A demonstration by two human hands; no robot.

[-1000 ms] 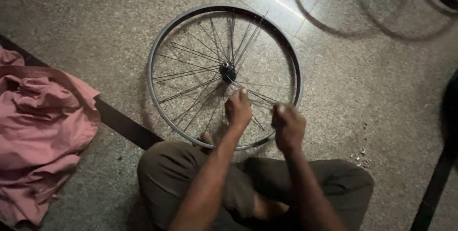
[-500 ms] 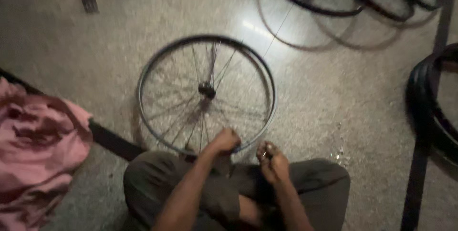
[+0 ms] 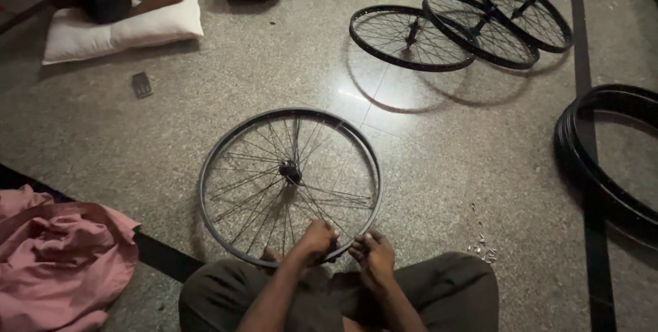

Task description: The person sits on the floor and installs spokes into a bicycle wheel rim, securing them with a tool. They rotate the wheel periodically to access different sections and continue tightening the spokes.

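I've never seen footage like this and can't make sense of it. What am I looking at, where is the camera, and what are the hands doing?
The camera sits on a person's head, looking down at their lap and a stone floor. Both bare hands meet at the near rim of a spoked bicycle wheel lying flat: the left hand grips the rim, the right hand pinches something too small to identify. Nearby lie a pink cloth, small metal bits, three more wheels, black tyres, and another person resting on a white pillow.
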